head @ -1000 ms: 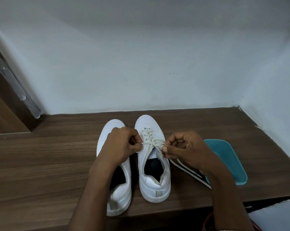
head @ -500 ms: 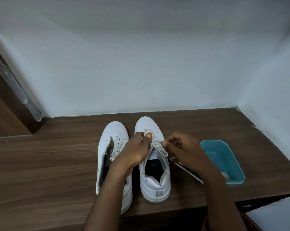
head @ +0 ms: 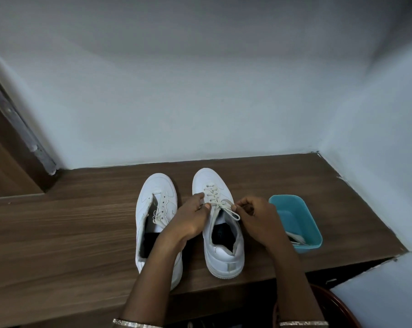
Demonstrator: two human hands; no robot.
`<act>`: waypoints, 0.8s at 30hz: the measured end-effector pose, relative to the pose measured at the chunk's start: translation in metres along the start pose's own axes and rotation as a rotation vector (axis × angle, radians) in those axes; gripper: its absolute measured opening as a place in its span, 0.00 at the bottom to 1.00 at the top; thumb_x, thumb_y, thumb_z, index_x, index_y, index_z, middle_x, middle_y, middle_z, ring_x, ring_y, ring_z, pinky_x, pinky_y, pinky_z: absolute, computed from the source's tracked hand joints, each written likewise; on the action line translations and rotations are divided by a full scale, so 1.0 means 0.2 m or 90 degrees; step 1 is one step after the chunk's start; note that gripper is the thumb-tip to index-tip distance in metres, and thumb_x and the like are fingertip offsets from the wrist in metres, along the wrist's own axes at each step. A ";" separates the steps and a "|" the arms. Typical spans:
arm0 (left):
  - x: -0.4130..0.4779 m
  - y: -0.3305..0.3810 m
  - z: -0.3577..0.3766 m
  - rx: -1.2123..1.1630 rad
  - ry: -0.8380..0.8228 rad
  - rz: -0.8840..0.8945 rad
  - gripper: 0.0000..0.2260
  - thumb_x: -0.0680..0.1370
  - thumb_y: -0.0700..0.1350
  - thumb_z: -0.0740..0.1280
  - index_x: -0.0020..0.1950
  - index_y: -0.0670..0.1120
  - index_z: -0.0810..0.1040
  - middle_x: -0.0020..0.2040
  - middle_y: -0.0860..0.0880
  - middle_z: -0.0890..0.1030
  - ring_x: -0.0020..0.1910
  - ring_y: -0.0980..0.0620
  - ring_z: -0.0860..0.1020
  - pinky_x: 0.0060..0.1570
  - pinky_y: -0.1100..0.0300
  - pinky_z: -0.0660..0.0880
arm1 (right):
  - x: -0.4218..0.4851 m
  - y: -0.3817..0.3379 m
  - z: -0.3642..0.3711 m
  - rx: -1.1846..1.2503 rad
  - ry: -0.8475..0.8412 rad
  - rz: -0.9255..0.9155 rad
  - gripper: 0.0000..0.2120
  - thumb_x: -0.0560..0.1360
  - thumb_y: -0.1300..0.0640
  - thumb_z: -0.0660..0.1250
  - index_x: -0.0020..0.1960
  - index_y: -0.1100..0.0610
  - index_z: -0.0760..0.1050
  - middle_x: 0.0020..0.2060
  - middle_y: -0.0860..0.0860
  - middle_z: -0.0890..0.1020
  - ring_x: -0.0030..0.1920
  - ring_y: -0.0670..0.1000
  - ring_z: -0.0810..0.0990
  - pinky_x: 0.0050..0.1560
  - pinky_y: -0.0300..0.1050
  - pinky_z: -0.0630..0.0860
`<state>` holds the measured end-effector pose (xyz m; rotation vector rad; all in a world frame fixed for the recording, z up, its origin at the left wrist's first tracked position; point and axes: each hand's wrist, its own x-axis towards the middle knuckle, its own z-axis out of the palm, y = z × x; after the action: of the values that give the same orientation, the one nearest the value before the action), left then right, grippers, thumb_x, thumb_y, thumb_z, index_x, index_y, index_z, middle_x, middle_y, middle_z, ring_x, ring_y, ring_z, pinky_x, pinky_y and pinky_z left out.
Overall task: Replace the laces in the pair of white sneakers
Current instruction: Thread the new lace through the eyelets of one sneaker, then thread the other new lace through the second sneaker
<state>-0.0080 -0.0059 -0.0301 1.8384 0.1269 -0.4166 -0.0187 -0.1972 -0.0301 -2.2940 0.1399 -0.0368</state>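
- Both white sneakers stand side by side on the wooden counter (head: pixel 82 233), toes to the wall and heels to the person.
- The sneaker on the right (head: pixel 224 254) has a cream lace (head: pixel 213 197) crossed through all the eyelets I can see, so its threading looks finished.
- The left hand (head: pixel 190 221) pinches one end of this lace between thumb and forefinger, just beside the top eyelets.
- The right hand (head: pixel 259 218) pinches the other end with curled fingers, and a small loop hangs between the hands over the tongue.
- I judge that the bow is in work now. I cannot tell whether it is being tied or opened, nor whether this lace is the new one.
- The sneaker on the left (head: pixel 156 185) is open. Most of its eyelets look empty, and only a short piece of lace shows low on the tongue, so its lacing remains to do.
- A teal tray (head: pixel 316 235) stands near the right hand, with pale strips (head: pixel 297 240) inside, probably laces.
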 end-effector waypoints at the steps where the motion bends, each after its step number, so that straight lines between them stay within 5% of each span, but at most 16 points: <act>1: -0.02 0.01 0.01 0.026 0.008 0.008 0.22 0.83 0.51 0.61 0.77 0.51 0.64 0.74 0.49 0.70 0.71 0.48 0.71 0.71 0.48 0.69 | -0.03 0.00 -0.01 0.020 -0.006 0.005 0.06 0.76 0.48 0.71 0.48 0.50 0.81 0.40 0.42 0.84 0.42 0.42 0.82 0.45 0.40 0.76; 5: -0.15 0.04 0.04 0.188 0.205 0.137 0.16 0.81 0.48 0.65 0.69 0.49 0.75 0.64 0.49 0.79 0.63 0.50 0.78 0.59 0.60 0.71 | -0.13 0.03 -0.09 0.165 0.042 0.019 0.02 0.76 0.54 0.72 0.49 0.50 0.81 0.40 0.47 0.86 0.40 0.48 0.86 0.45 0.49 0.84; 9: -0.29 0.10 0.17 0.129 0.369 0.316 0.08 0.79 0.40 0.66 0.53 0.50 0.83 0.49 0.55 0.84 0.47 0.57 0.81 0.46 0.67 0.74 | -0.21 0.15 -0.31 0.171 0.179 0.056 0.08 0.74 0.61 0.73 0.42 0.48 0.82 0.36 0.49 0.86 0.39 0.50 0.86 0.46 0.53 0.84; 12: -0.32 0.15 0.31 0.124 0.343 0.386 0.09 0.79 0.39 0.66 0.51 0.50 0.83 0.44 0.57 0.84 0.41 0.59 0.80 0.44 0.63 0.76 | -0.24 0.24 -0.44 0.121 0.251 0.095 0.11 0.72 0.61 0.74 0.39 0.45 0.81 0.39 0.47 0.86 0.41 0.49 0.86 0.49 0.51 0.83; 16: -0.31 0.20 0.52 0.129 0.221 0.382 0.08 0.78 0.39 0.67 0.51 0.49 0.84 0.44 0.56 0.84 0.43 0.62 0.79 0.44 0.67 0.74 | -0.22 0.31 -0.49 -0.038 0.195 0.099 0.07 0.73 0.63 0.73 0.46 0.51 0.83 0.46 0.50 0.86 0.43 0.45 0.82 0.40 0.26 0.72; 20: -0.26 0.18 0.67 0.198 0.145 0.303 0.08 0.79 0.41 0.66 0.54 0.47 0.83 0.49 0.53 0.84 0.48 0.57 0.80 0.49 0.61 0.74 | -0.14 0.29 -0.48 -0.288 0.019 0.059 0.15 0.73 0.57 0.74 0.60 0.55 0.82 0.57 0.52 0.83 0.56 0.51 0.80 0.53 0.39 0.72; 24: -0.20 0.15 0.73 0.239 0.105 0.239 0.10 0.79 0.40 0.64 0.58 0.47 0.82 0.54 0.51 0.84 0.54 0.51 0.81 0.56 0.54 0.76 | -0.09 0.27 -0.44 -0.399 -0.076 0.055 0.17 0.75 0.56 0.73 0.62 0.57 0.78 0.57 0.54 0.81 0.57 0.54 0.80 0.52 0.43 0.75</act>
<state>-0.0691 -0.1475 -0.0256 2.2078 -0.1961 -0.0223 -0.0483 -0.2952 -0.0113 -2.9018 0.2106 0.2182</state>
